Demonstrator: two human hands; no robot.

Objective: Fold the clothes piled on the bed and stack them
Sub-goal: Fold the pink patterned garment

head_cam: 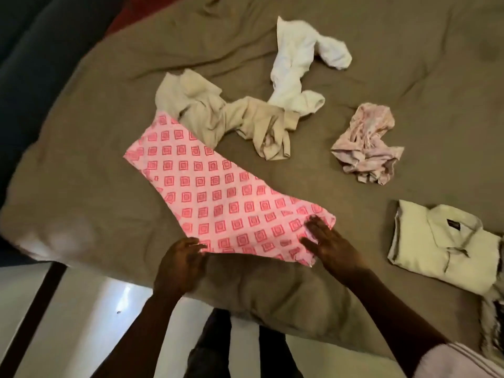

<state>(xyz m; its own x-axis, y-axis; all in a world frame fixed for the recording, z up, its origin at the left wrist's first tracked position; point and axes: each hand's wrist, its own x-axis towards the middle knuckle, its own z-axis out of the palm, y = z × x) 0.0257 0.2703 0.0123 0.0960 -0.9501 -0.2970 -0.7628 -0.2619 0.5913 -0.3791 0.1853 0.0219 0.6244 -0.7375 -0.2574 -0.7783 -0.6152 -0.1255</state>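
Note:
A pink garment with red square print lies flat in a long strip on the olive bed cover. My left hand has its fingers curled at the garment's near left corner and seems to pinch the edge. My right hand lies flat with straight fingers on the near right corner. Behind the pink garment a crumpled beige garment overlaps its far end. A crumpled white garment lies farther back. To the right sits a crumpled pale pink garment. A folded cream collared shirt rests at the right edge.
The bed's near edge runs just below my hands, with white floor beneath. Dark blue fabric fills the upper left beside the bed. Another patterned folded item shows partly at the far right edge.

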